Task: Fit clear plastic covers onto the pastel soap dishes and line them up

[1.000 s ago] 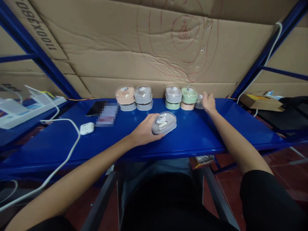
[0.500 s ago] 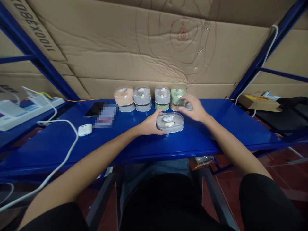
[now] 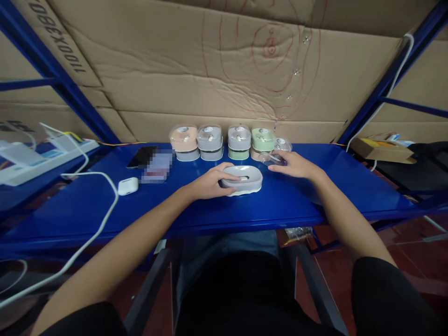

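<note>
Grey oval plastic container sits near the front of the glossy blue bench, the left hand clamped on its 9 o'clock end. At 2 o'clock from it, the right hand grips a clear plastic lid; a grey-over-green stacked container stands at 12 o'clock.

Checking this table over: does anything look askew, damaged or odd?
The grey box at the left hand is uncovered, unlike the stacked boxes; a clear cover is in the right hand. The cardboard behind the table is creased.
</note>
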Available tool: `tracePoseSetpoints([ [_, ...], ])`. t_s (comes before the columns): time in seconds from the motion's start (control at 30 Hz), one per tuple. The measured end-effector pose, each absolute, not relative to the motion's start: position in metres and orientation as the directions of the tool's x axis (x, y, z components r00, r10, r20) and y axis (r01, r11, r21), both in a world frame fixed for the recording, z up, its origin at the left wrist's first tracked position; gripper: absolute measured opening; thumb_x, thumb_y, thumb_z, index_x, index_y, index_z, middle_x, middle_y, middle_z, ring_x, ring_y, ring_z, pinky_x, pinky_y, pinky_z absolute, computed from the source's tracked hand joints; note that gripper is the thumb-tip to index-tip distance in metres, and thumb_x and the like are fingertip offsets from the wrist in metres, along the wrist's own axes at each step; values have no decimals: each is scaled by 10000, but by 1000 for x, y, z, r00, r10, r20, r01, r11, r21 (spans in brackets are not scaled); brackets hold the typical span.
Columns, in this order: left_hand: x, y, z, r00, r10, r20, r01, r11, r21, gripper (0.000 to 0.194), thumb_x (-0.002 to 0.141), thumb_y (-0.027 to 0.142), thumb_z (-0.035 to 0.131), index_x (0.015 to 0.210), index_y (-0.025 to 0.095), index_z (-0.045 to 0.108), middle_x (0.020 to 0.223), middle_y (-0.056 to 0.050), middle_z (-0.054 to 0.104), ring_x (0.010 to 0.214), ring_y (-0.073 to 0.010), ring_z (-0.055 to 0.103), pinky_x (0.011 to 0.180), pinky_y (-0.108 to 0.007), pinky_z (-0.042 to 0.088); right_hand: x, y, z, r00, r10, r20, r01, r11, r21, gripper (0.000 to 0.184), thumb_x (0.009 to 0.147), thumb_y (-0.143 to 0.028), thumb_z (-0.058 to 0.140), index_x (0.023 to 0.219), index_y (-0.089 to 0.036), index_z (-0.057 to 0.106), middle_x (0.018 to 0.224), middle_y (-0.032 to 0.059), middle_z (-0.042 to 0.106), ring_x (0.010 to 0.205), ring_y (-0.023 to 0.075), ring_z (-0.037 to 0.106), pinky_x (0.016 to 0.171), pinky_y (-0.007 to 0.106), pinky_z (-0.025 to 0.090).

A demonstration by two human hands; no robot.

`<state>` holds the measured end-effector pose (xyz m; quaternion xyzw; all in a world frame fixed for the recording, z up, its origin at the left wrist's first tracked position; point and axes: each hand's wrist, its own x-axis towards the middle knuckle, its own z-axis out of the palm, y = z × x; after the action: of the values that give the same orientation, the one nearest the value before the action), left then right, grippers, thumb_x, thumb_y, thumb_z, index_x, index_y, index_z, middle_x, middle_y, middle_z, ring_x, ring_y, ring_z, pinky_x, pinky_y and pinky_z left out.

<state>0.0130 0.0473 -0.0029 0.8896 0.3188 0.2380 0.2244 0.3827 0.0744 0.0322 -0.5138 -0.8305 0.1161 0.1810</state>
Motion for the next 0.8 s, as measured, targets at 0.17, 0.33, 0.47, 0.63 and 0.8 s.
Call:
tracePoseSetpoints([
  [0.17, -1, 55, 7, 566, 736, 370, 507, -665, 548, 447, 964, 575, 730, 1246, 256, 865, 1584, -139, 636, 1491, -398, 617, 1322, -619, 451, 394, 86, 22, -433, 897, 87, 844, 437, -312, 845, 832, -778, 847, 1495, -271, 711, 1399, 145, 796, 1265, 449, 760, 1118, 667, 605],
  [0.33, -38, 76, 14, 483, 828, 285, 682, -560, 470, 518, 883, 673, 732, 1094, 214, 851, 1379, -161, 705, 1331, -412, 688, 1237, -644, 511, 394, 89, 16, -465, 882, 79, 841, 468, -272, 922, 754, -723, 933, 1534, -296, 691, 1452, 148, 755, 1361, 476, 699, 1181, 707, 560],
  [0.47, -47, 79, 16, 478, 857, 194, 730, -510, 455, 532, 790, 700, 800, 1026, 225, 833, 1177, -127, 746, 1160, -398, 731, 1139, -626, 567, 394, 87, 20, -473, 877, 82, 830, 475, -292, 910, 762, -689, 928, 1531, -259, 700, 1415, 156, 776, 1297, 459, 734, 1141, 662, 591],
  [0.63, -20, 55, 23, 495, 783, 376, 579, -620, 530, 493, 909, 659, 752, 1137, 227, 818, 1421, -136, 706, 1383, -374, 668, 1258, -582, 486, 390, 85, 26, -434, 889, 142, 812, 455, -365, 891, 797, -767, 873, 1497, -234, 726, 1354, 158, 814, 1206, 446, 778, 1081, 640, 620],
  [0.8, 12, 35, 10, 658, 689, 306, 499, -702, 508, 462, 885, 561, 826, 1224, 247, 818, 1577, -135, 616, 1459, -374, 640, 1295, -546, 469, 386, 83, 27, -413, 881, 232, 793, 473, -384, 904, 791, -789, 866, 1490, -231, 734, 1335, 161, 820, 1209, 455, 776, 1084, 661, 618],
])
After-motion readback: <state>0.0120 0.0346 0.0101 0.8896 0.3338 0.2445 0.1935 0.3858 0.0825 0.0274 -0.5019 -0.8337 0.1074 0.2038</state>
